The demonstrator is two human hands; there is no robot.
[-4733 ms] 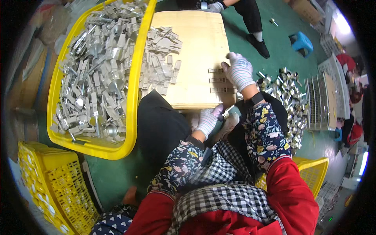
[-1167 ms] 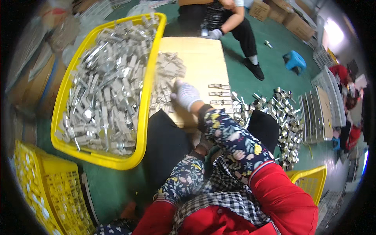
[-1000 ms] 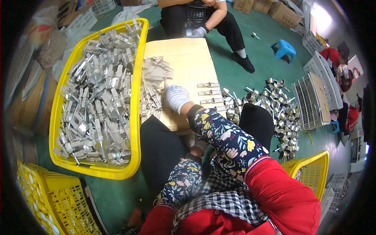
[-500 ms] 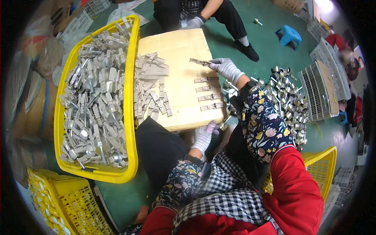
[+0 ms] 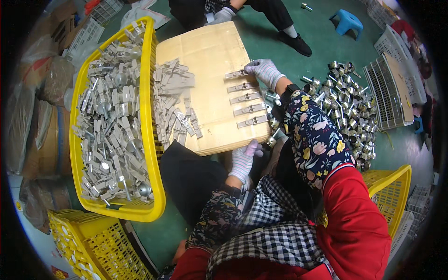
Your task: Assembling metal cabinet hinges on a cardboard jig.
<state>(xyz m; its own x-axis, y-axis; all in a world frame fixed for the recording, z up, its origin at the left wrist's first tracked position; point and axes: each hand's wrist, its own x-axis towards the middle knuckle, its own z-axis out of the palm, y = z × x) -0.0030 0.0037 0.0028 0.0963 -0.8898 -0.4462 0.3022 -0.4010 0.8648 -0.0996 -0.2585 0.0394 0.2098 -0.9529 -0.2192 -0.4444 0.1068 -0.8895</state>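
My right hand (image 5: pixel 265 72), in a striped knit glove, pinches the end of a slim grey plastic piece (image 5: pixel 236 73) at the right edge of the cardboard-covered board (image 5: pixel 210 46). Below it, several like grey pieces (image 5: pixel 245 97) lie side by side in a row, each pointing across the board. My left hand (image 5: pixel 241 162), gloved too, is curled at the board's near edge with its thumb raised; whatever its fingers hold is hidden. On the board's left side lies a loose heap of grey pieces (image 5: pixel 175 79).
A yellow basket (image 5: pixel 156 186) full of grey pieces with metal rods and discs stands at the left. Metal fittings (image 5: pixel 345 102) are heaped on the green floor at right. Across the board sits another person with a gloved hand (image 5: pixel 221 16). A blue stool (image 5: pixel 346 22) stands beyond.
My right hand has brought the grey piece down from above the board to the far end of the row. My left hand stays at the near edge. The whole view has shifted slightly.
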